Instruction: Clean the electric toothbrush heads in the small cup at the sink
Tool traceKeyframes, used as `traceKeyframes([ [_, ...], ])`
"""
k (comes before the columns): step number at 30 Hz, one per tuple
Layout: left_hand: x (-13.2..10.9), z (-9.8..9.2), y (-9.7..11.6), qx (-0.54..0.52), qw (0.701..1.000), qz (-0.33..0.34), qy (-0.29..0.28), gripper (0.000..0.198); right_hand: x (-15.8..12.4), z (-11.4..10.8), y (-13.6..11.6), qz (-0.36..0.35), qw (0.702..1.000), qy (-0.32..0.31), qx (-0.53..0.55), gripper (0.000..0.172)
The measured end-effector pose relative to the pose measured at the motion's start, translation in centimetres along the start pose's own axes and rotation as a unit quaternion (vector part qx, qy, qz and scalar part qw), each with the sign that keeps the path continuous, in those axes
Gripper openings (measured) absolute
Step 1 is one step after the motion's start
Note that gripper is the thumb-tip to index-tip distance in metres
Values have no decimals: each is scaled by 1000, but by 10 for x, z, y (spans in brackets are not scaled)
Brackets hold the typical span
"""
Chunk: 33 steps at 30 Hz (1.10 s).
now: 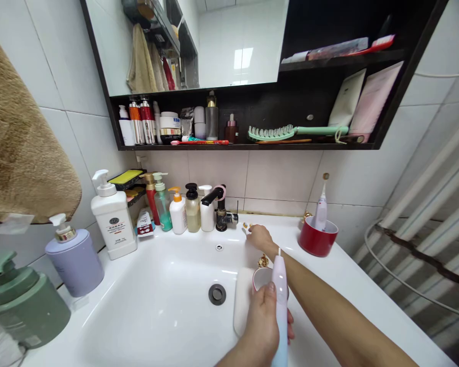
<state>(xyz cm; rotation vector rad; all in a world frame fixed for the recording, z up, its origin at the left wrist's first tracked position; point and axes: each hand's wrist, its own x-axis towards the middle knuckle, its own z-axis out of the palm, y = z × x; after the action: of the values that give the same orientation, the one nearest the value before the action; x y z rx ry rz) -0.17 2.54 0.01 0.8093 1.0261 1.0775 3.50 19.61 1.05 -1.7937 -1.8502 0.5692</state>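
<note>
My left hand (262, 323) is closed around an electric toothbrush handle (280, 290), white above and pale blue below. The handle stands nearly upright, its bare metal shaft pointing up with no brush head on it. At the back ledge of the sink (156, 285), right of the black faucet (222, 209), my right hand (260, 238) has its fingers pinched at a small toothbrush head (245, 226). Another small brush tip shows beside those fingertips. Partly behind my left hand are a white cup (260, 278) and a brown-gold hair clip (263, 261).
A red cup (318, 239) holding another electric toothbrush (321, 209) stands on the right ledge. Several pump bottles (178, 211) line the back left, with a lilac bottle (76, 265) nearer. Above hangs a dark shelf cabinet (252, 147). A pipe radiator (432, 229) is at right.
</note>
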Motion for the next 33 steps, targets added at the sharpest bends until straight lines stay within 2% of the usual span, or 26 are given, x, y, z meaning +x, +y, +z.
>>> traceKeyframes([
  [2, -1, 0, 1, 11, 1000, 8, 7, 46, -14, -15, 1, 5, 998, -9, 67, 9],
  [4, -3, 1, -1, 23, 999, 23, 3, 45, -36, -36, 8, 5, 990, -20, 139, 15],
  [7, -7, 3, -6, 43, 997, 48, -29, 42, -75, -66, 24, -2, 968, -10, 252, 19],
  [9, -11, 4, -9, 60, 995, 59, -45, 39, -99, -79, 34, 10, 920, -13, 392, 17],
  [12, -17, 7, -14, 83, 993, 60, -65, 36, -123, -87, 42, 47, 814, -32, 578, 20],
  [15, -20, 11, -16, 96, 990, 60, -78, 35, -133, -87, 43, 70, 774, -30, 629, 20],
  [19, -19, 13, -18, 102, 990, 61, -79, 38, -133, -85, 42, 70, 759, -34, 647, 19],
  [33, -16, 12, -22, 67, 994, 43, -79, 39, -135, -81, 39, 56, 771, -45, 633, 16],
])
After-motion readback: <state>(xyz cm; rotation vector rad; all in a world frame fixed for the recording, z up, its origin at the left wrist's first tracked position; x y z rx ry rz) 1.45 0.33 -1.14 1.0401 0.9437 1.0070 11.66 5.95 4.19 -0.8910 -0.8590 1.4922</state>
